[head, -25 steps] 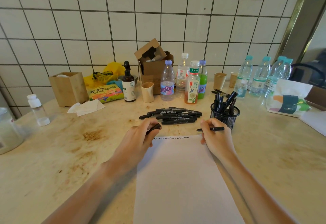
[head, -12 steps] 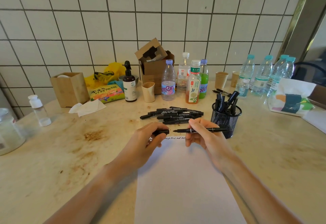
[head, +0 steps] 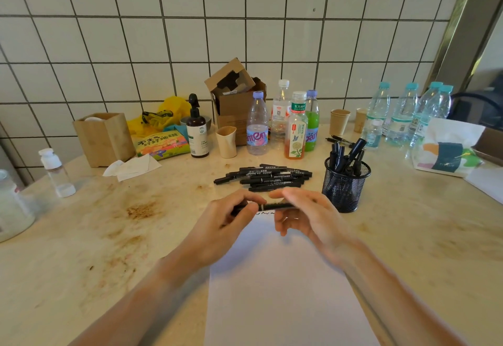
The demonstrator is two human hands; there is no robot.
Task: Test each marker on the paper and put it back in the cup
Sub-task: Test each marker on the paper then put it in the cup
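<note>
A black marker (head: 275, 206) lies level, crosswise above the far edge of the white paper (head: 280, 285), most of its length hidden. The paper lies flat at the near edge of the tabletop (head: 109, 236), long side running away, a short line of black squiggles along its far edge. Just beyond it lies a loose heap of capped black markers (head: 265, 177). To their right stands the black mesh cup (head: 343, 187), upright, with several markers leaning in it.
</note>
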